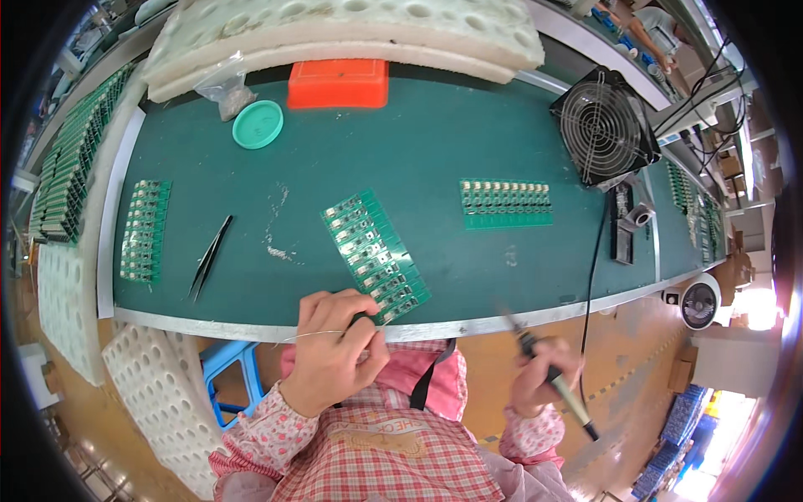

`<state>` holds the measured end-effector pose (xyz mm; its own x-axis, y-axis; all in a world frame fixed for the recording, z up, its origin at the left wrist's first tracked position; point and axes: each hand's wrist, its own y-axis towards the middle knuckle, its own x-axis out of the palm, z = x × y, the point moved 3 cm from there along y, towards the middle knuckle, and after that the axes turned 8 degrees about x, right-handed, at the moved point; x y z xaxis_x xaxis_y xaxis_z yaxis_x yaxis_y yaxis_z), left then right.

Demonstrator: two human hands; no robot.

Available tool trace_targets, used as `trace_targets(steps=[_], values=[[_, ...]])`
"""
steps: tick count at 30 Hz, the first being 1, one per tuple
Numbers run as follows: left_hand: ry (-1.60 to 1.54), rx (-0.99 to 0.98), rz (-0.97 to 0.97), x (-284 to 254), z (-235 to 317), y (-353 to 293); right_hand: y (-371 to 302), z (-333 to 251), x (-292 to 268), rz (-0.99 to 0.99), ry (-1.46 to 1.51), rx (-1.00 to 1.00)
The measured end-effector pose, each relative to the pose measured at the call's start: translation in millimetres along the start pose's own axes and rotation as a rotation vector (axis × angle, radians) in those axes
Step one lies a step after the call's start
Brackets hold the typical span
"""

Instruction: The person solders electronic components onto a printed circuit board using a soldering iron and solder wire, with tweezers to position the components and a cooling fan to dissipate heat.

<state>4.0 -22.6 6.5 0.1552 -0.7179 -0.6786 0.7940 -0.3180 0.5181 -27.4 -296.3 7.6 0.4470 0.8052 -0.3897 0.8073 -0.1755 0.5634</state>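
My left hand (pixel 335 347) is closed at the table's front edge. A thin silvery solder wire (pixel 303 336) runs out from its fingers. Its fingertips meet the near end of a green circuit board panel (pixel 375 251), which lies tilted on the table with rows of white and dark parts. My right hand (pixel 544 376) grips a soldering iron (pixel 569 402) just in front of the table's edge, its tip end toward the table and blurred. Another board panel (pixel 506 203) lies to the right, and a third panel (pixel 144 230) at the far left, next to black tweezers (pixel 211 258).
A black fan (pixel 604 125) stands at the back right, near an iron stand (pixel 631 219). A dark cord (pixel 595 259) crosses the right side. At the back are a red-orange box (pixel 338 84), a green round lid (pixel 258 125) and white foam (pixel 335 33). Stacked boards (pixel 75 159) line the left.
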Motion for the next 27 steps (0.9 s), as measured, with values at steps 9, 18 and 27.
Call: trace_targets(steps=[9, 18, 27], values=[[0.035, 0.033, -0.032, -4, 1, -2, -38, -33, 60, -0.181, 0.372, -0.022], [0.043, 0.030, -0.020, 2, 0, -4, -35, -34, 63, -0.151, 0.357, -0.012], [0.065, 0.031, -0.010, 3, 1, -3, -35, -34, 65, -0.158, 0.372, -0.022]])
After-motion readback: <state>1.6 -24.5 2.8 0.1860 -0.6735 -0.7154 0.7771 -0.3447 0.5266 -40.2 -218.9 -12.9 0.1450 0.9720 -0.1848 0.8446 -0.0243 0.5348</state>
